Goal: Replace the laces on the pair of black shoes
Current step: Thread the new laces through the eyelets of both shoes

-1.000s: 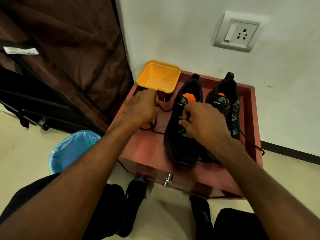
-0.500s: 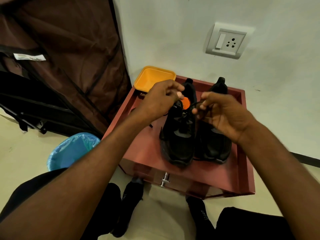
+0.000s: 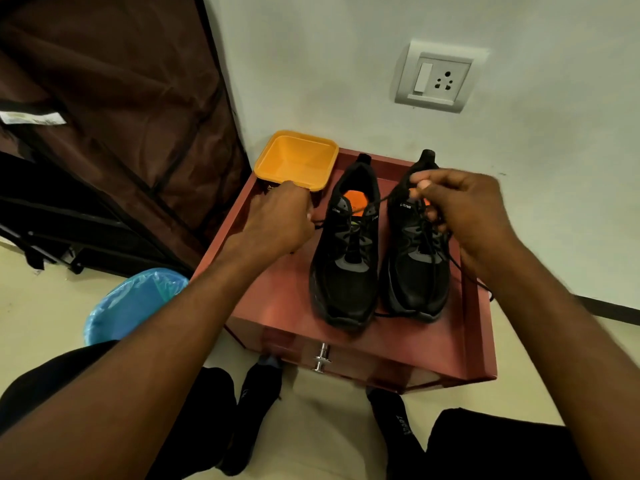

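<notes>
Over the left shoe (image 3: 346, 258), both hands have spread, stretching lace (image 3: 367, 204).

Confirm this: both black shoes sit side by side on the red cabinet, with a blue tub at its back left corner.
Not quite. The head view shows the tub is orange, not blue. The rest holds: both shoes sit side by side on the red cabinet, tub at its back left corner.

shoes: 2 (image 3: 346, 258) (image 3: 417, 251) | yellow tub: 1 (image 3: 298, 157) | hands: 2 (image 3: 277, 223) (image 3: 464, 209) | wall socket: 1 (image 3: 436, 79)
</notes>
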{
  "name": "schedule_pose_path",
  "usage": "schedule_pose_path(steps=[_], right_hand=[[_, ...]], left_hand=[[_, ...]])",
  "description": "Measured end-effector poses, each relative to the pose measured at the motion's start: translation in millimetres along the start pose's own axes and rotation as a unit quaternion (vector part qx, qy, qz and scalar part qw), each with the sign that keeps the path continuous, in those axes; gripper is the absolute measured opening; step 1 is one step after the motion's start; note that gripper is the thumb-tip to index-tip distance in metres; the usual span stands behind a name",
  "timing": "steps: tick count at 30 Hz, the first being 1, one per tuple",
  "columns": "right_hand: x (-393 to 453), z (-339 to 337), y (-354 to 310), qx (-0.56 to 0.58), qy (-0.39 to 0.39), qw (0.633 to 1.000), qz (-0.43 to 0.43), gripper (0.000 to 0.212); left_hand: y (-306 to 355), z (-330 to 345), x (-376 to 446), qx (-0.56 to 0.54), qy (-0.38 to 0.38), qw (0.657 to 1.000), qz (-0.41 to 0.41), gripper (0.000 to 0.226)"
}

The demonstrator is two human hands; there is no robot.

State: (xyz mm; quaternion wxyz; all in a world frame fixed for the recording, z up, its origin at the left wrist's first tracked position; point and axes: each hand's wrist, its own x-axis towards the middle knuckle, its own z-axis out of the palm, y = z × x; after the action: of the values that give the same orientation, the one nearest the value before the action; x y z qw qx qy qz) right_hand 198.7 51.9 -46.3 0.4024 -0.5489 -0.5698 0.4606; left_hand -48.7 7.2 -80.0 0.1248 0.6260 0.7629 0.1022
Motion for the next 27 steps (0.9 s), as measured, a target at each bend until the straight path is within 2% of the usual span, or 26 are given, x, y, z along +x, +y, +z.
schedule_pose_path(steps=[1, 3, 5, 7, 8, 10, 12, 14, 16, 18, 20, 25, 27], right_hand=[[-2.2, 4.7, 1.6, -0.038, -0.027, 0.999, -0.018, 0.017], [-8.1, 16.3, 1.4, -0.063, -0.086, 0.993, -0.055, 0.015], [-12.3, 26.3, -0.6, -0.053, -0.117, 0.988, -0.08, 0.014], [-12.6, 31.4, 0.0, -0.035, -0.115, 0.989, -0.088, 0.014], [-10.6, 30.8, 1.1, -0.03, -0.103, 0.99, -0.087, 0.013], [-3.3, 27.6, 6.7, -0.016, -0.07, 0.995, -0.069, 0.007], [4.0, 23.9, 14.6, -0.008, -0.02, 0.999, -0.047, 0.005], [8.0, 23.0, 21.8, -0.024, 0.014, 0.999, -0.036, 0.008], [6.2, 25.5, 22.7, -0.045, -0.004, 0.998, -0.045, 0.013], [2.2, 31.1, 20.1, -0.071, -0.044, 0.994, -0.074, 0.017], [-0.5, 35.6, 17.1, -0.076, -0.072, 0.989, -0.1, 0.015], [2.9, 40.4, 19.0, -0.04, -0.053, 0.992, -0.105, 0.008], [4.1, 41.7, 22.8, -0.077, -0.037, 0.989, -0.119, 0.007]], left_hand=[[4.4, -0.4, 0.1, -0.03, 0.015, 0.999, 0.025, 0.008], [16.9, -2.0, 0.8, -0.186, 0.029, 0.979, 0.08, 0.025], [30.2, -4.6, -0.4, -0.357, -0.014, 0.928, 0.108, 0.033], [35.0, -4.8, -3.7, -0.416, -0.068, 0.899, 0.119, 0.027], [35.6, -4.5, -4.6, -0.412, -0.079, 0.9, 0.122, 0.02], [28.3, -2.6, -2.5, -0.352, -0.06, 0.928, 0.109, 0.008], [18.3, -1.0, 3.1, -0.201, -0.02, 0.975, 0.097, 0.011], [11.8, -1.7, 4.2, -0.092, -0.012, 0.992, 0.081, 0.007], [11.8, -1.2, 3.0, -0.144, -0.027, 0.986, 0.081, 0.012], [16.4, 2.6, 2.5, -0.256, -0.024, 0.961, 0.103, 0.026], [23.2, 6.6, 2.7, -0.315, -0.011, 0.941, 0.123, 0.031], [29.2, 13.8, 6.7, -0.42, 0.009, 0.902, 0.094, 0.015], [28.8, 17.0, 7.5, -0.407, 0.032, 0.909, 0.08, 0.008]])
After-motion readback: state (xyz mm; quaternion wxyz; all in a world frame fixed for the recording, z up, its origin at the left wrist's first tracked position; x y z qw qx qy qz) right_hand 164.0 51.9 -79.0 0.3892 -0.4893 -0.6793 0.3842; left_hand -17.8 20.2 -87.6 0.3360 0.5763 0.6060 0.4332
